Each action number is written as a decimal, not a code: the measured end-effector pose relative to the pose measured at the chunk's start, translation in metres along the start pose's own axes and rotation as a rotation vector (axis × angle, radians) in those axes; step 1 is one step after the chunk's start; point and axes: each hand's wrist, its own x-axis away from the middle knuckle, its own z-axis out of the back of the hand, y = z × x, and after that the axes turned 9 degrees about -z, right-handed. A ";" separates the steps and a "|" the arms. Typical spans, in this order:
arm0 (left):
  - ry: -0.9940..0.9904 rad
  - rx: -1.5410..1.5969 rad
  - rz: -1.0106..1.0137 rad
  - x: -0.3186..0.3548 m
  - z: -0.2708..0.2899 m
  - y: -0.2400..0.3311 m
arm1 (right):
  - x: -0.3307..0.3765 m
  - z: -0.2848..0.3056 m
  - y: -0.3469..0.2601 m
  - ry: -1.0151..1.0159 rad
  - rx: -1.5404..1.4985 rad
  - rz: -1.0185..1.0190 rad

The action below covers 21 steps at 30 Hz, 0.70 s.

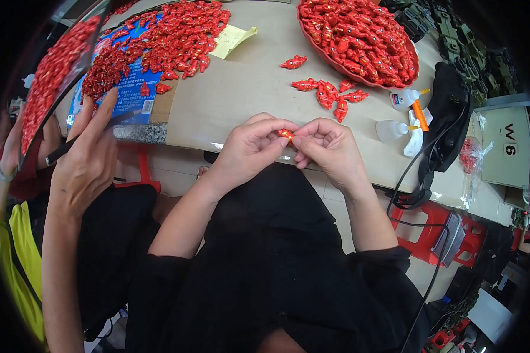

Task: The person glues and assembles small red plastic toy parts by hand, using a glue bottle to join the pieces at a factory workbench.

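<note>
Between both hands, just off the table's near edge, is a small shiny red plastic piece (285, 135) with gold marks. My left hand (250, 146) pinches it from the left with thumb and forefinger. From the right, my right hand (330, 148) is closed on its other end, fingertips nearly meeting those of the left. The fingers cover much of the piece. Beyond my hands lies a small cluster of similar red pieces (330, 94), with one loose piece (293, 62) farther back. A red scalloped basin (416, 69) heaped with these pieces stands behind them.
At the left, a co-worker's hand (85, 156) holds a dark pen-like tool near a red pile (176, 35) on blue printed cardboard (138, 115). A yellow note (232, 41) lies beside it. Glue bottles (391, 130), a black bag (447, 117) and a cable are at the right.
</note>
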 end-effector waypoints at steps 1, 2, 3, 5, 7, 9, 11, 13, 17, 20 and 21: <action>0.007 -0.008 -0.022 0.001 0.002 0.001 | -0.001 -0.004 -0.001 -0.003 0.002 -0.003; 0.030 -0.034 -0.026 0.006 0.002 0.003 | 0.000 -0.006 0.000 -0.012 0.048 0.019; 0.016 -0.106 -0.087 0.008 0.001 0.003 | 0.000 -0.007 0.001 -0.038 0.093 0.056; -0.010 -0.146 -0.145 0.004 0.002 -0.001 | 0.004 0.000 0.005 0.063 0.180 0.040; -0.022 -0.049 -0.122 0.001 -0.004 0.002 | 0.007 0.003 0.008 0.074 0.122 0.084; -0.045 0.012 -0.081 0.004 -0.005 0.004 | 0.009 -0.001 0.007 0.056 0.128 0.108; -0.066 0.020 -0.055 0.007 -0.004 0.003 | 0.010 -0.003 0.006 0.080 0.059 0.020; -0.061 0.002 -0.060 0.010 -0.003 0.005 | 0.010 -0.003 0.007 0.061 0.053 0.023; -0.064 -0.002 -0.073 0.006 0.000 0.003 | 0.006 -0.002 0.005 0.039 0.048 0.032; 0.002 0.082 -0.096 0.006 -0.001 -0.003 | 0.008 -0.002 -0.002 0.023 0.043 0.017; 0.068 0.150 -0.120 0.006 -0.002 -0.005 | 0.008 -0.003 -0.004 0.016 0.034 0.006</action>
